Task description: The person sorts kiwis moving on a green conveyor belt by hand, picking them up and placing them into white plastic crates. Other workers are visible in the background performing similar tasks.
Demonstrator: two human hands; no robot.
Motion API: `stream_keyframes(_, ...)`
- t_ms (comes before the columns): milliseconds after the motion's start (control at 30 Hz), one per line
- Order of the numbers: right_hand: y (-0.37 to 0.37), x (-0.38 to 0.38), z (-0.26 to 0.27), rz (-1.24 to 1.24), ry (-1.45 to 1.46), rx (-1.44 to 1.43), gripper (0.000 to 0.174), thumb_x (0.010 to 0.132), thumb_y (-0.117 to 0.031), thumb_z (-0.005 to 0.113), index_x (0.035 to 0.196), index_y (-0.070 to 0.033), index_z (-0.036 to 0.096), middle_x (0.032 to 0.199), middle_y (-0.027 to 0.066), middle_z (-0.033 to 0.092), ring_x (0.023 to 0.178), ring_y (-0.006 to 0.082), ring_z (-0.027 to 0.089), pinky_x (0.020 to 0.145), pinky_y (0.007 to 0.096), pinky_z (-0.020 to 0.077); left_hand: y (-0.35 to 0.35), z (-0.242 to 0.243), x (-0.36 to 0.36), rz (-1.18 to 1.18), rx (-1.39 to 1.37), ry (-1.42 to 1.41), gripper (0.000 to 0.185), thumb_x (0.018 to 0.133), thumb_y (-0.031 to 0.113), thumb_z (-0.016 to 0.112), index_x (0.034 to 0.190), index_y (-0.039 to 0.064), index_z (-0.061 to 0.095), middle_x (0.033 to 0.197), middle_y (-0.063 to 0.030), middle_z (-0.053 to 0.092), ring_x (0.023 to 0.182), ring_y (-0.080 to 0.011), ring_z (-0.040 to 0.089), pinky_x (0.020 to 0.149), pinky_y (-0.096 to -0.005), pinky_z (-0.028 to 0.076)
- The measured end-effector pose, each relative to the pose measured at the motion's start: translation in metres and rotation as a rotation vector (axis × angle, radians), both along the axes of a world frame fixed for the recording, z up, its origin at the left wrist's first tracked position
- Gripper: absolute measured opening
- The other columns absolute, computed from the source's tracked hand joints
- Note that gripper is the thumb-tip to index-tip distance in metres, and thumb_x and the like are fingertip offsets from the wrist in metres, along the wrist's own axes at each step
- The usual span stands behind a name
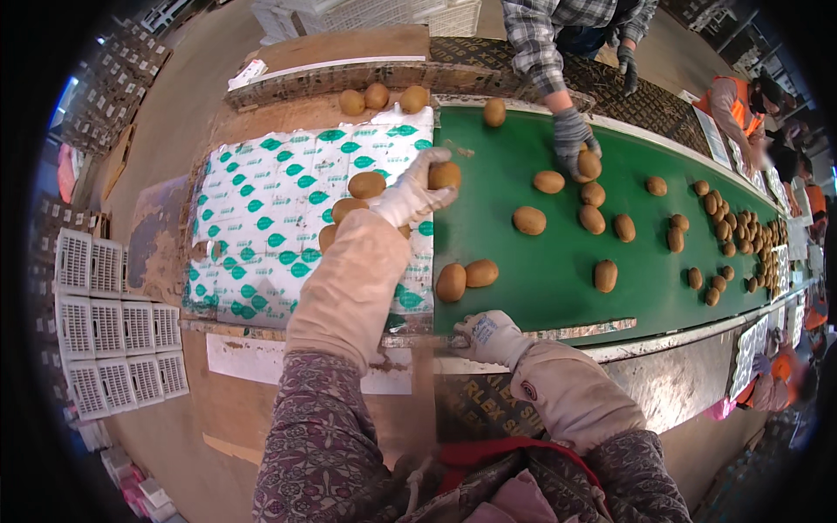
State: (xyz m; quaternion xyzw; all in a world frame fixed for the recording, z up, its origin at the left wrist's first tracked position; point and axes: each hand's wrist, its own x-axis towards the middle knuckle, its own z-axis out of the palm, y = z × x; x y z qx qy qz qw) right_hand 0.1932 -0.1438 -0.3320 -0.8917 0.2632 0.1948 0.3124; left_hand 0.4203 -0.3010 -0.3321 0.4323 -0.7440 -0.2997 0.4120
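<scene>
My left hand [418, 187], in a white glove, has its thumb and fingers around a kiwifruit [444, 176] where the printed white sheet [274, 229] meets the green conveyor belt [562, 301]. Under and beside that wrist lie several kiwifruit [367, 185], partly hidden by the arm. My right hand [487, 337], gloved too, rests at the belt's near edge; its fingertips are partly hidden and no fruit shows in it. Just above it on the belt two kiwifruit touch, one [451, 282] upright and one [482, 272] on its side. More kiwifruit [529, 221] are spread rightward.
Across the belt, a co-worker's grey-gloved hand [575, 144] holds a kiwifruit [589, 165]. Three kiwifruit [376, 96] lie beyond the sheet. A wooden rail [588, 329] edges the near side. Fruit crowds the belt's far right. White plastic crates [124, 327] stand at left; people work at right.
</scene>
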Motion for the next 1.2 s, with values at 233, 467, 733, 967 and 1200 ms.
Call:
stream_keyframes(233,0.004,0.007,-0.009,0.027,-0.027,-0.046,0.057,0.085,-0.059,0.048,0.118,-0.014,0.059,0.112,0.0076,0.063,0.102,0.0254,0.061,0.087,0.0365,0.0479,0.100,-0.004,0.212,1.303,0.268,-0.167,0.071,0.074,0.033,0.071,0.135,0.011,0.042,0.114,-0.0173,0.054,0.097,-0.0278,0.056,0.084,-0.0366,0.047)
stream_keyframes(467,0.004,-0.004,-0.008,-0.025,-0.051,-0.072,0.045,0.088,-0.051,0.049,0.109,-0.013,0.063,0.105,0.0100,0.066,0.098,0.0285,0.063,0.082,0.0399,0.0515,0.041,-0.013,0.032,0.892,0.268,0.375,0.063,0.077,0.012,0.074,0.133,0.007,0.045,0.127,-0.0164,0.045,0.104,-0.0265,0.055,0.081,-0.0344,0.052)
stream_keyframes(733,0.009,0.000,-0.014,-0.062,-0.086,-0.003,0.047,0.085,-0.053,0.049,0.110,-0.017,0.063,0.103,0.0093,0.067,0.094,0.0269,0.064,0.080,0.0375,0.0507,0.025,-0.050,-0.110,0.282,0.404,-0.093,0.053,0.075,0.016,0.073,0.124,0.020,0.053,0.120,-0.0133,0.053,0.109,-0.0300,0.054,0.093,-0.0339,0.044)
stream_keyframes(967,0.010,0.000,-0.007,0.017,-0.092,-0.047,0.044,0.088,-0.050,0.049,0.106,-0.013,0.065,0.104,0.0090,0.067,0.096,0.0273,0.065,0.080,0.0395,0.0530,0.100,0.034,-0.060,0.267,0.074,0.008,0.068,0.081,0.013,0.068,0.140,0.007,0.035,0.133,-0.0139,0.041,0.119,-0.0241,0.044,0.101,-0.0328,0.037)
stream_keyframes(1200,0.033,-0.015,-0.009,-0.324,-0.494,0.040,0.054,0.087,-0.053,0.050,0.118,-0.009,0.057,0.119,0.0121,0.059,0.107,0.0290,0.059,0.089,0.0378,0.0485,0.241,0.103,-0.109,0.170,0.257,0.279,0.078,0.084,0.023,0.058,0.148,0.006,0.016,0.138,-0.0124,0.034,0.125,-0.0239,0.037,0.104,-0.0356,0.033)
